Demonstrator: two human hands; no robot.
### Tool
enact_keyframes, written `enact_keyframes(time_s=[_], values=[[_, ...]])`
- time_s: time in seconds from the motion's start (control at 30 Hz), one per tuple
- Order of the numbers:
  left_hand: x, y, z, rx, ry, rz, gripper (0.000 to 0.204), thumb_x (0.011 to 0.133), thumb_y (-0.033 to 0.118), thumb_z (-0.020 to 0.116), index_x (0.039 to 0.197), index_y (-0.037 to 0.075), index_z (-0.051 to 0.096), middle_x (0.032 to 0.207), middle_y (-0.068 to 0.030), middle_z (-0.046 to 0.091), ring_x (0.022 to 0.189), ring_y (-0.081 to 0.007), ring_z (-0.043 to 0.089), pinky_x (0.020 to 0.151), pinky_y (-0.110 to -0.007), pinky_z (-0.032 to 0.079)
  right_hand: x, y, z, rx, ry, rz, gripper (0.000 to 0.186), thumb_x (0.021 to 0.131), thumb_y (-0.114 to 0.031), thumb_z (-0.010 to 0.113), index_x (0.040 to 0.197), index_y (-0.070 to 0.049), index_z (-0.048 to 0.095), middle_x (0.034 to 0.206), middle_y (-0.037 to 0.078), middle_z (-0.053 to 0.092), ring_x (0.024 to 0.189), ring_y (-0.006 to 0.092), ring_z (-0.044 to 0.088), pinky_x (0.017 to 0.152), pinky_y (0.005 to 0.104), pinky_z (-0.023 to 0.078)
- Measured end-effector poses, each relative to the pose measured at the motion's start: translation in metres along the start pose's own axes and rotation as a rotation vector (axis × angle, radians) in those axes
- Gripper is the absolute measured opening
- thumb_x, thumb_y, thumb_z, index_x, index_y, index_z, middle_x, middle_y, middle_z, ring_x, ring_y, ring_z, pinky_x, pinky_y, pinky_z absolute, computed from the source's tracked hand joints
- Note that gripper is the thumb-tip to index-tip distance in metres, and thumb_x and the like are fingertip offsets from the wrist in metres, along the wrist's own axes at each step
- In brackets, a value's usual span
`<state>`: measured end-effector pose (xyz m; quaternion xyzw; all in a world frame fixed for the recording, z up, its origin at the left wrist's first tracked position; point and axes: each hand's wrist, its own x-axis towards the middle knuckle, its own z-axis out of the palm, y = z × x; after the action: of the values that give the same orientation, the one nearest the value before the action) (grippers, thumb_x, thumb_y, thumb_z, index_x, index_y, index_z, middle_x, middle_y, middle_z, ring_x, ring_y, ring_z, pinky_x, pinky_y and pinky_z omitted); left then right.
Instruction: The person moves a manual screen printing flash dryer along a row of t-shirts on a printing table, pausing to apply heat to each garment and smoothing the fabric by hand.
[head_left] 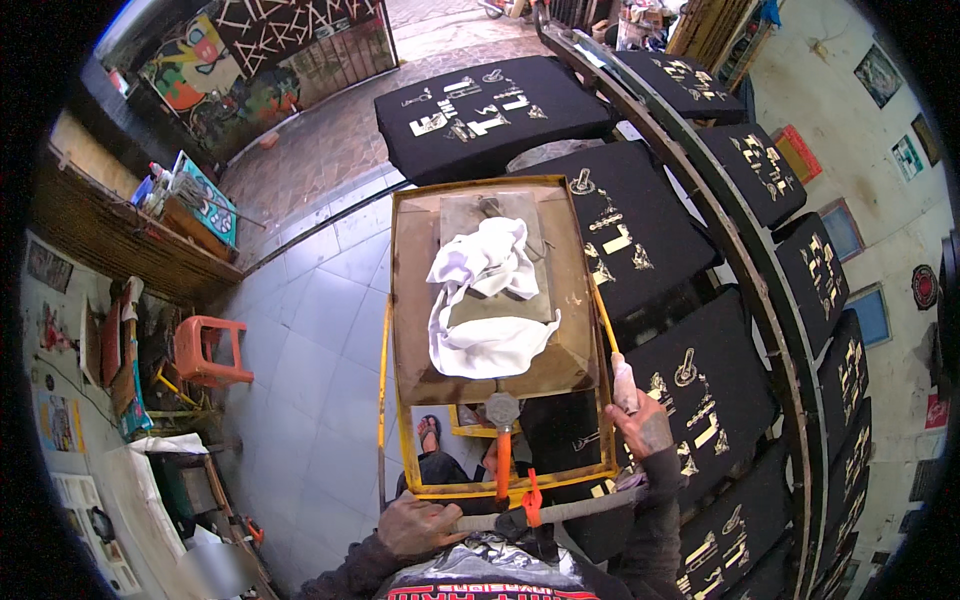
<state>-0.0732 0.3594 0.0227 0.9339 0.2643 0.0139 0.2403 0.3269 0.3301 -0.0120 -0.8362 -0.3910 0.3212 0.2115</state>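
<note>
Yellow-framed cart (pixel 574 280), on the tiled floor (pixel 310 350), its right edge beside black printed shirts (pixel 640 215)! Right hand (pixel 645 428) wraps its fingers round the pale grip (pixel 625 380); left hand (pixel 415 525) curls over the grey bar (pixel 590 506), near edge. Even pressure should keep the white cloth (pixel 490 345) settled.

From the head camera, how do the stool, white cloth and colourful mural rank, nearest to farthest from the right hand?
1. White cloth, ahead and left of the right hand.
2. Stool, on the floor at left.
3. Colourful mural, far upper left.
</note>
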Motion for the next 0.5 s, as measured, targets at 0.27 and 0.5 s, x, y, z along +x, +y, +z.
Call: enact_keyframes(time_s=[0.27, 0.5], values=[[0.013, -0.023, -0.015, -0.21, -0.24, 0.031, 0.034, 0.084, 0.038, 0.073, 0.106, 0.013, 0.064, 0.098, -0.0096, 0.067, 0.09, -0.028, 0.069, 0.07, -0.042, 0.058, 0.005, 0.0, 0.002, -0.04, 0.029, -0.04, 0.039, 0.085, -0.033, 0.075, 0.105, -0.001, 0.067, 0.092, 0.019, 0.072, 0.087, 0.0325, 0.07, 0.077, 0.0428, 0.054], [-0.002, -0.039, -0.012, -0.195, -0.032, 0.168, 0.046, 0.091, 0.054, 0.063, 0.094, 0.008, 0.063, 0.083, -0.0066, 0.066, 0.072, -0.0228, 0.067, 0.065, -0.034, 0.054, 0.003, -0.013, 0.005, -0.23, 0.074, 0.138, 0.051, 0.084, -0.044, 0.075, 0.111, -0.002, 0.069, 0.095, 0.021, 0.071, 0.09, 0.0332, 0.07, 0.079, 0.0432, 0.053]])
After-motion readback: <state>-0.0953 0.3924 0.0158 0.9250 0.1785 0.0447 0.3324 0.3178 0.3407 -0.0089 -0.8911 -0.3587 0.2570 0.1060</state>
